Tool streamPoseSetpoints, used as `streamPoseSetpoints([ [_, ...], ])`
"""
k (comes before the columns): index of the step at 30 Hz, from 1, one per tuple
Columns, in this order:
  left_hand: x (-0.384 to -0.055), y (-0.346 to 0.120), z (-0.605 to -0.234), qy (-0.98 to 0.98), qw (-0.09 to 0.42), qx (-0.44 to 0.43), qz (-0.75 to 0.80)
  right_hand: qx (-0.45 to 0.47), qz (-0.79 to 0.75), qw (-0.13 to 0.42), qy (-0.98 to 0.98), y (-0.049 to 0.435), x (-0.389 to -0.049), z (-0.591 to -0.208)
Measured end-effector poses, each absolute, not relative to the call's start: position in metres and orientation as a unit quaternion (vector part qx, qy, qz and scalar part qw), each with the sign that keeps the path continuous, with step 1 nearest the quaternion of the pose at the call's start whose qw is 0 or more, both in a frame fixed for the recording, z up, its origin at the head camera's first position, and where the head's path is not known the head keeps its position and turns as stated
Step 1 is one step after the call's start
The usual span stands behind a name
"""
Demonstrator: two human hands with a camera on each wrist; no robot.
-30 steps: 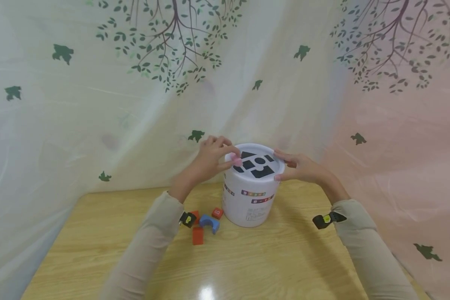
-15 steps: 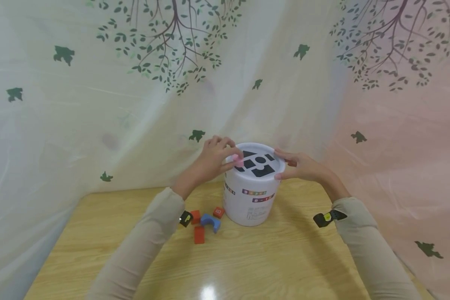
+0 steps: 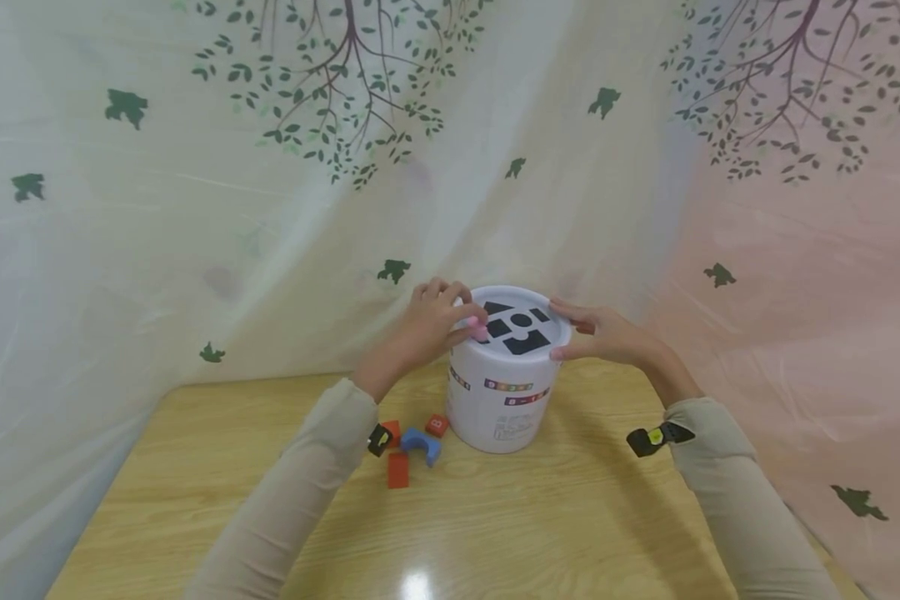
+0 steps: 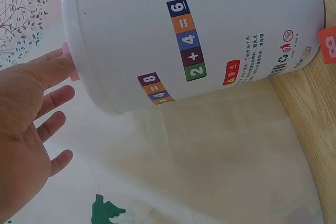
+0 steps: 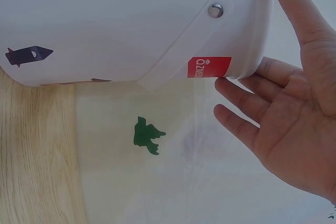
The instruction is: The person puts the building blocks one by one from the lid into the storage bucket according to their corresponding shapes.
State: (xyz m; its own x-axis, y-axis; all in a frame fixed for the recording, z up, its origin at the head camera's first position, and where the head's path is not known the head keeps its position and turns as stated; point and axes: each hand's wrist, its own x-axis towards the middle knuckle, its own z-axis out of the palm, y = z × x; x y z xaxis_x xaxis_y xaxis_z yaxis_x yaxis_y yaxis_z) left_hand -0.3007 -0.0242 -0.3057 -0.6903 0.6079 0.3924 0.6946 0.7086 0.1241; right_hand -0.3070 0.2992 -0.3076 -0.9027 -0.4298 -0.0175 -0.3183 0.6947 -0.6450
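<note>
A white bucket stands upright on the table, its lid cut with dark shaped holes. My left hand pinches a small pink block between thumb and fingers over the lid's left side. The block's full shape is hidden by the fingers. In the left wrist view a pink edge shows at the fingertips by the rim, the other fingers spread loosely. On the opposite side my right hand rests on the rim, thumb in front and fingers behind, fairly straight.
Left of the bucket's base lie a blue arch block, a red block marked with a figure and a red rectangular block. Another red block is partly behind the left wrist camera. A printed curtain hangs behind the table.
My left hand has shifted slightly right and inward over the lid with the pink block. My right hand and the bucket stay nearly where they were.
</note>
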Motion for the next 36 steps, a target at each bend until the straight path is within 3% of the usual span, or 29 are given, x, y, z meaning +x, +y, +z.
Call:
streamPoseSetpoints([
  [17,-0.3,-0.031,-0.307,-0.907,0.182,-0.342,-0.164,-0.202,-0.339,0.082,0.915,0.297,-0.307,-0.308],
  [26,-0.292,-0.055,-0.326,-0.893,0.242,-0.299,-0.234,-0.202,-0.338,0.076,0.916,0.298,-0.305,-0.311],
  [36,-0.287,-0.089,-0.364,-0.899,0.203,-0.254,-0.293,-0.201,-0.335,0.076,0.917,0.299,-0.309,-0.314],
])
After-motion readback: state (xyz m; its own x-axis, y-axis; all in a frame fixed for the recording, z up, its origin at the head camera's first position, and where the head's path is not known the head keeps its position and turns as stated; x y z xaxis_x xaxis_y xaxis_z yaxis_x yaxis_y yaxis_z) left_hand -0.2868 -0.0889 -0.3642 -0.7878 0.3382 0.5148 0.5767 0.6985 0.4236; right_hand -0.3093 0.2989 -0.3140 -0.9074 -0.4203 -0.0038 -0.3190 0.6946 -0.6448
